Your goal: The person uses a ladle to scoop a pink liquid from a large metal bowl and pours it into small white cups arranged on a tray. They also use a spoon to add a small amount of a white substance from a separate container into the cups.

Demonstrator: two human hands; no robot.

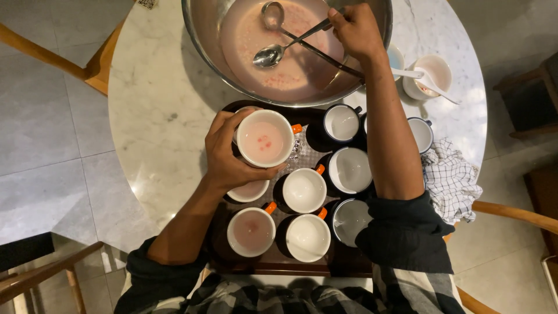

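My left hand (224,154) grips a white cup with an orange handle (265,138), partly filled with pink liquid, above a dark tray (290,264). My right hand (354,26) reaches into a large steel bowl (200,49) of pink liquid and holds the handle of a metal ladle (270,55). A second ladle (272,13) rests in the bowl. On the tray stand several more white cups: two hold pink liquid (251,231), the others look empty (304,190).
The round marble table (157,116) carries a small white cup with spoons (430,75) at the right and a checked cloth (450,177) by the tray. Wooden chairs (87,67) stand around the table on a tiled floor.
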